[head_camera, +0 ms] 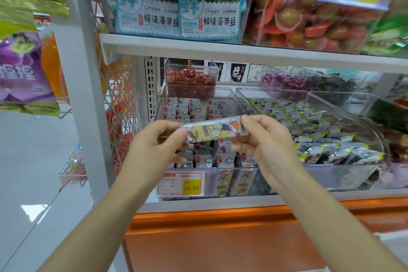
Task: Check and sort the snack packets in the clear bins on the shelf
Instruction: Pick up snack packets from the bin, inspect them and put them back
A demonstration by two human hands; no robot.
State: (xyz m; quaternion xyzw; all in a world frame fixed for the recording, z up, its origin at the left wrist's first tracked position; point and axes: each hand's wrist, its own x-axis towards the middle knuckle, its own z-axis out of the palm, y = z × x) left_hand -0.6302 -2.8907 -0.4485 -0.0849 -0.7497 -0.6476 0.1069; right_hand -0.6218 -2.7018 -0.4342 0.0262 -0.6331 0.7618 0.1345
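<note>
A long snack packet [213, 130] with a yellow cartoon print is stretched level between my two hands, above the left clear bin [162, 99]. My left hand [157, 146] pinches its left end and my right hand [263, 141] pinches its right end. Beneath it the left bin holds several small white packets with red marks [204, 160]. More packets of the cartoon print [234, 180] stand at that bin's front. To the right, a second clear bin [242, 97] is filled with black, white and yellow packets [318, 137].
A small clear tub of red snacks [191, 79] sits at the back of the left bin. A yellow 15.80 price tag [181, 184] hangs on the bin front. The upper shelf [220, 47] carries seaweed bags and packed eggs. A white upright [81, 86] and hanging purple bags stand left.
</note>
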